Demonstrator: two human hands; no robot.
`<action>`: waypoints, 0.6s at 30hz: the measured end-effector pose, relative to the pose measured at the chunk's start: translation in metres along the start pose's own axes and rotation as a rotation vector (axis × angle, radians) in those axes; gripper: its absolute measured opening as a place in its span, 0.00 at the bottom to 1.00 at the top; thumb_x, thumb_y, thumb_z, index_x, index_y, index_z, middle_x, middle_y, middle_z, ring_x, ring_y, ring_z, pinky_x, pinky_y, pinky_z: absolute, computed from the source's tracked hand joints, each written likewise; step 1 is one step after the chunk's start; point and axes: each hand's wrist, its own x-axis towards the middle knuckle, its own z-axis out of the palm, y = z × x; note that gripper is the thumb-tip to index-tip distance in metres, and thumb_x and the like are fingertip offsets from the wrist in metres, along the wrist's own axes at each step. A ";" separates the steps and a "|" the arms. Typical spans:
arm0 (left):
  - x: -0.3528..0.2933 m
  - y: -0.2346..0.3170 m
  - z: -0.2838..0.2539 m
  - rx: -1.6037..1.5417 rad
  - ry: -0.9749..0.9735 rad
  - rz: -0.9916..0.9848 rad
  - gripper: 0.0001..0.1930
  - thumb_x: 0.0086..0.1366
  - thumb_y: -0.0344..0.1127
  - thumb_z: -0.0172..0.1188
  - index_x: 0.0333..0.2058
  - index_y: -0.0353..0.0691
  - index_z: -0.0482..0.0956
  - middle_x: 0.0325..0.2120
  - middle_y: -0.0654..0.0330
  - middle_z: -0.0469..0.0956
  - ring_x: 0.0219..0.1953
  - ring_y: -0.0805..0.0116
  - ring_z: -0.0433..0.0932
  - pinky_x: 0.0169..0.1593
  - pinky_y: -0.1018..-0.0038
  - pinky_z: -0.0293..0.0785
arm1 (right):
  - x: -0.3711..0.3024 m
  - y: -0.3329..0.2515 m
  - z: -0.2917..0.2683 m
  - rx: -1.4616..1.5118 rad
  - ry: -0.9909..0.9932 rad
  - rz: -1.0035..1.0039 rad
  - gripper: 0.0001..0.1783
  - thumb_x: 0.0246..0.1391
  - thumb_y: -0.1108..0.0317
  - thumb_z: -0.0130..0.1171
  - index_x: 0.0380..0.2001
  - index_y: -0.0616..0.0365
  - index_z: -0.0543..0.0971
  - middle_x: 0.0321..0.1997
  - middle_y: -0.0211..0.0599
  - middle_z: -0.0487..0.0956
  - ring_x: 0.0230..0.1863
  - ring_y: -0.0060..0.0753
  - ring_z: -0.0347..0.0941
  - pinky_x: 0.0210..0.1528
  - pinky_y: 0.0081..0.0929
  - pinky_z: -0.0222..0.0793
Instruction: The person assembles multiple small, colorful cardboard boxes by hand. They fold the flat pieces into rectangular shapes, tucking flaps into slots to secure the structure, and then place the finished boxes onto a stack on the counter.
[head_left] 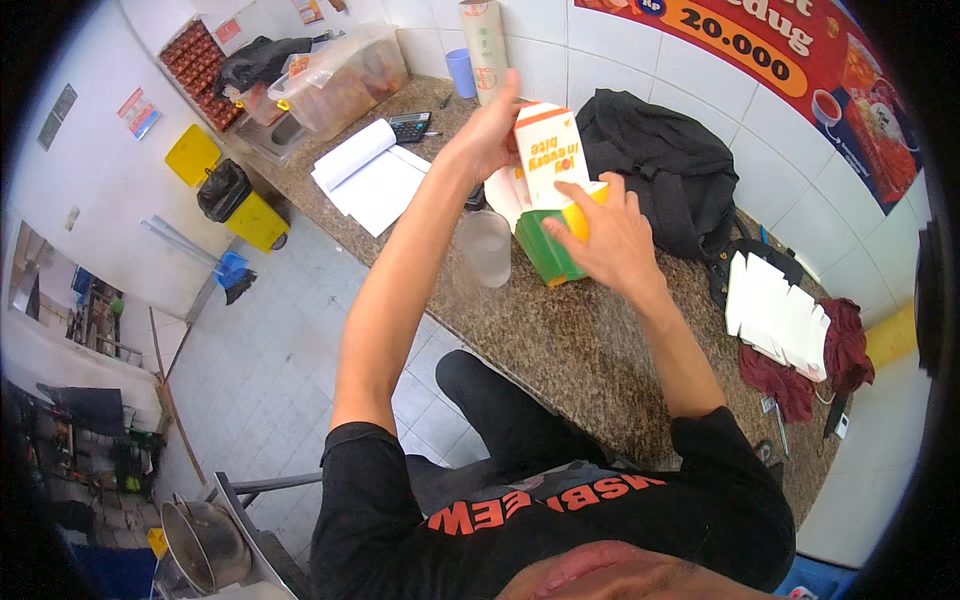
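Observation:
A printed cardboard food box [553,160], white with orange lettering and with yellow and green parts, stands tilted over the granite counter, some panels spread out. At its upper left edge is my left hand [485,132], thumb pointing up and fingers partly hidden behind the card. My right hand [612,232] grips the yellow and green side, thumb over the green panel and fingers bent along the top. Just left of the box, a cloudy plastic cup [484,250] sits close to the counter's edge. A small dark object by the cup is mostly hidden.
Behind the box lies a black backpack [655,165]. Flattened white cartons [775,315] rest on maroon cloth [850,345] at right. Papers [375,180], a calculator [409,127], a blue cup [461,73] and a plastic tub [345,80] occupy the far left. A yellow bin [250,220] stands on the floor.

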 end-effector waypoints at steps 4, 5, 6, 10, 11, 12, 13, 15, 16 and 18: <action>0.017 -0.028 -0.017 0.459 0.156 0.099 0.33 0.72 0.41 0.60 0.63 0.26 0.54 0.52 0.42 0.75 0.55 0.58 0.79 0.55 0.64 0.79 | 0.024 -0.007 0.007 -0.056 -0.185 0.005 0.35 0.55 0.32 0.58 0.61 0.37 0.77 0.57 0.49 0.68 0.55 0.57 0.70 0.53 0.59 0.71; 0.017 -0.030 -0.019 0.511 0.142 0.077 0.37 0.71 0.40 0.62 0.65 0.25 0.50 0.53 0.41 0.74 0.56 0.57 0.78 0.57 0.64 0.78 | 0.030 -0.005 0.009 -0.071 -0.228 0.001 0.36 0.55 0.31 0.58 0.61 0.37 0.78 0.56 0.49 0.68 0.55 0.57 0.70 0.53 0.59 0.71; 0.023 -0.038 -0.022 0.484 0.175 0.088 0.33 0.70 0.42 0.63 0.62 0.26 0.59 0.54 0.41 0.74 0.54 0.50 0.80 0.54 0.60 0.79 | 0.034 -0.002 0.015 -0.059 -0.231 0.010 0.36 0.55 0.31 0.58 0.61 0.37 0.77 0.56 0.49 0.68 0.54 0.58 0.70 0.52 0.59 0.71; 0.026 -0.035 -0.022 1.126 0.244 0.248 0.26 0.66 0.41 0.62 0.58 0.32 0.73 0.57 0.42 0.73 0.55 0.33 0.75 0.55 0.49 0.74 | 0.047 -0.001 0.030 -0.004 -0.295 0.046 0.39 0.54 0.28 0.56 0.61 0.39 0.77 0.55 0.49 0.69 0.52 0.60 0.74 0.51 0.56 0.73; 0.027 -0.039 -0.021 1.226 0.304 0.304 0.27 0.66 0.41 0.61 0.60 0.32 0.71 0.58 0.41 0.72 0.56 0.33 0.75 0.57 0.49 0.73 | 0.049 0.001 0.031 0.014 -0.320 0.071 0.40 0.53 0.28 0.56 0.61 0.39 0.77 0.55 0.49 0.69 0.52 0.60 0.75 0.50 0.55 0.73; 0.029 -0.044 -0.021 1.326 0.363 0.360 0.28 0.67 0.41 0.60 0.62 0.32 0.69 0.59 0.41 0.71 0.57 0.33 0.74 0.59 0.49 0.71 | 0.052 0.002 0.034 -0.010 -0.325 0.077 0.40 0.53 0.27 0.55 0.62 0.40 0.76 0.56 0.50 0.69 0.51 0.60 0.76 0.50 0.54 0.74; 0.030 -0.050 -0.022 1.425 0.425 0.413 0.30 0.67 0.40 0.59 0.63 0.32 0.68 0.60 0.40 0.70 0.58 0.34 0.73 0.60 0.49 0.70 | 0.053 0.002 0.037 -0.033 -0.333 0.080 0.41 0.53 0.27 0.55 0.62 0.40 0.76 0.56 0.51 0.69 0.50 0.61 0.77 0.50 0.53 0.74; 0.039 -0.070 -0.034 1.332 0.357 0.310 0.34 0.70 0.40 0.55 0.69 0.31 0.57 0.60 0.35 0.68 0.60 0.35 0.71 0.63 0.48 0.67 | 0.054 -0.001 0.045 -0.059 -0.357 0.075 0.42 0.53 0.27 0.54 0.63 0.40 0.75 0.56 0.52 0.69 0.50 0.61 0.78 0.50 0.51 0.75; 0.047 -0.086 -0.048 1.254 0.324 0.314 0.35 0.70 0.40 0.54 0.70 0.31 0.54 0.60 0.34 0.68 0.60 0.35 0.71 0.63 0.47 0.66 | 0.054 -0.005 0.048 -0.062 -0.367 0.067 0.42 0.53 0.27 0.54 0.63 0.40 0.75 0.56 0.53 0.70 0.50 0.61 0.79 0.50 0.51 0.75; 0.057 -0.095 -0.061 1.143 0.224 0.286 0.38 0.70 0.41 0.54 0.72 0.33 0.49 0.60 0.28 0.66 0.60 0.32 0.71 0.64 0.47 0.67 | 0.055 -0.004 0.053 -0.065 -0.360 0.066 0.42 0.54 0.27 0.54 0.64 0.40 0.74 0.56 0.54 0.70 0.49 0.60 0.79 0.49 0.50 0.75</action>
